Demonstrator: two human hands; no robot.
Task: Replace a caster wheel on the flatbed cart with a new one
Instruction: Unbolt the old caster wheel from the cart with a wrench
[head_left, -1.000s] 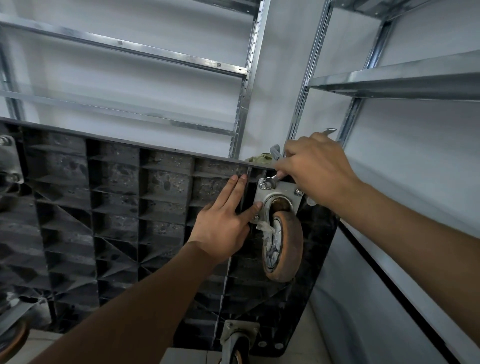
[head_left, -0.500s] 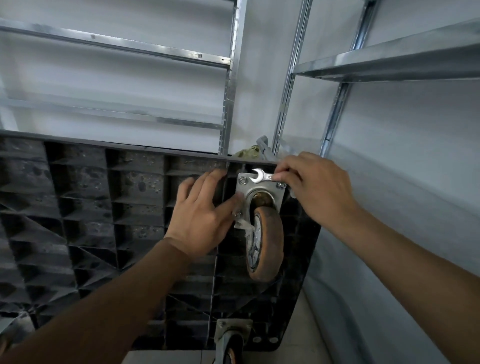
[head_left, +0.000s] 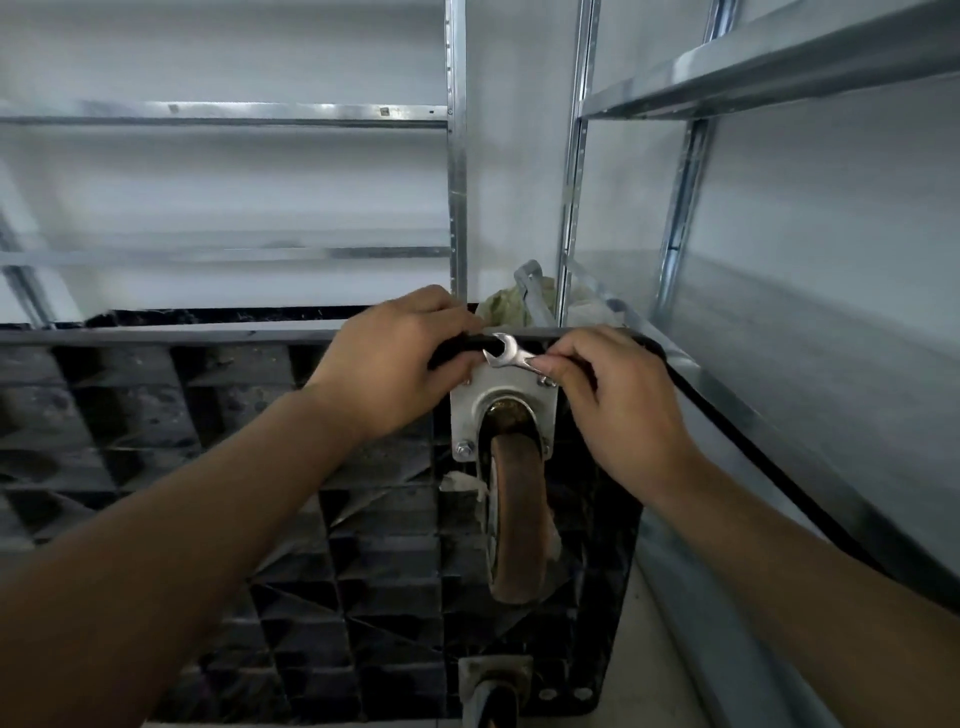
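Black ribbed plastic flatbed cart (head_left: 218, 467) stood on its side, underside facing camera. Left hand (head_left: 395, 358) had fingers curled over the cart's top edge, just left of the grey steel mounting plate (head_left: 501, 400). Worn brown rubber caster wheel (head_left: 517, 514) hung below the plate, still bolted at the cart's upper right corner. Small silver open-end wrench (head_left: 511, 356) sat at the plate's top edge. Right hand (head_left: 618, 405) pinched its handle. Galvanised steel shelving (head_left: 779, 67) stood behind and to the right.
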